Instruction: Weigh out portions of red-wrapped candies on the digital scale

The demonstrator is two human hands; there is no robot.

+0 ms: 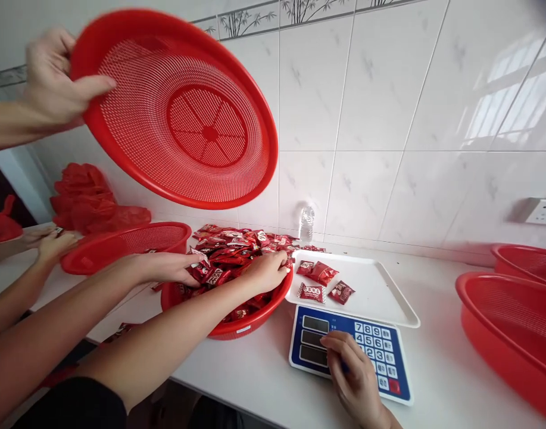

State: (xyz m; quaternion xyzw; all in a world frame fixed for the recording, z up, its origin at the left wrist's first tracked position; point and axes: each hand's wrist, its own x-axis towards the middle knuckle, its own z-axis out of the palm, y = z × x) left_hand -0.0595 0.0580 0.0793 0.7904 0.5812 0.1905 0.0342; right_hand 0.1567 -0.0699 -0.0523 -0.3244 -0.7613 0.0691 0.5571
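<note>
At the upper left, my left hand [61,86] grips the rim of a red plastic basket [219,65], thumb inside. It is tilted up, its meshed inside facing me with nothing in it. My right hand [355,372] is over the blue scale [395,339], fingers curled, covering part of its keypad and displays. I see nothing held in it. A few red wrapped snack packets [311,292] lie on the scale's white tray [380,298]. Lower left of the tray, another red basket [250,325] is heaped with similar packets [237,247]. A co-worker's hands [266,274] reach into this heap.
Another red basket [165,235] and red plastic bags [87,196] are at the left, with another person's hands [56,244] nearby. Red baskets [496,322] stand at the right. A clear bottle [306,223] stands by the tiled wall [371,107].
</note>
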